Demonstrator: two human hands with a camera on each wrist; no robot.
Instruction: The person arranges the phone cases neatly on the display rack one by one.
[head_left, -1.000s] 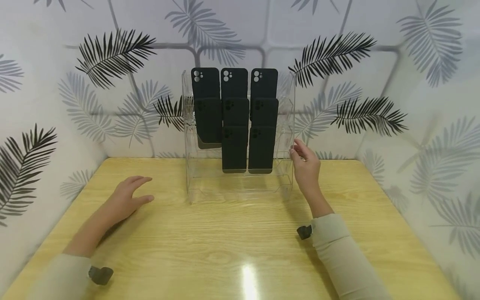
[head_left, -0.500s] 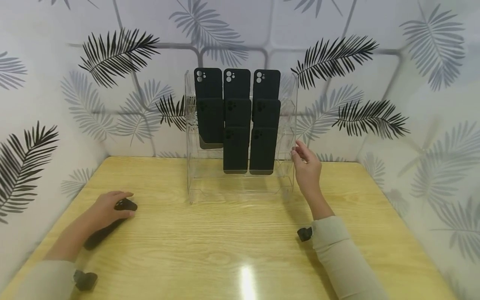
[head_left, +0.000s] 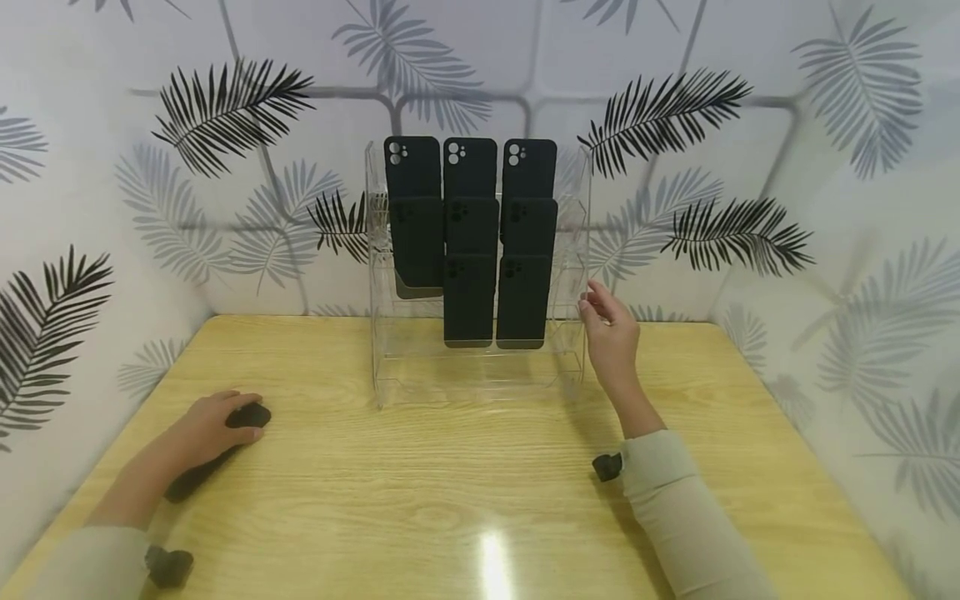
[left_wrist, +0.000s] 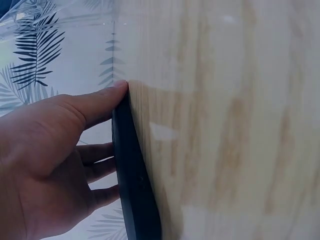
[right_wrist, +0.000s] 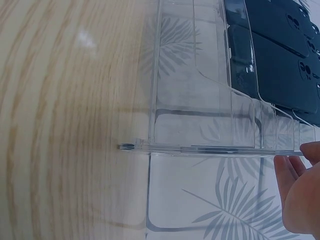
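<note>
At the table's left side my left hand (head_left: 206, 429) grips a black phone case (head_left: 251, 415), which lies close to the tabletop. In the left wrist view the thumb is at the top corner of this case (left_wrist: 132, 185), with the other fingers along its far side. My right hand (head_left: 613, 337) pinches the right side panel of a clear tiered display rack (right_wrist: 215, 150). Several black phone cases (head_left: 468, 304) stand upright on the rack in three columns. The left column stops one tier higher than the other two.
The rack stands near the back of the wood-grain table (head_left: 450, 475), close to a wall (head_left: 480, 67) printed with leaves. Side walls border the table on the left and right. A dark wrist camera (head_left: 168, 567) sits on the left sleeve, another on the right.
My left hand has moved down and to the left, away from the rack, and has taken hold of the phone case there. My right hand has stayed on the rack's side.
</note>
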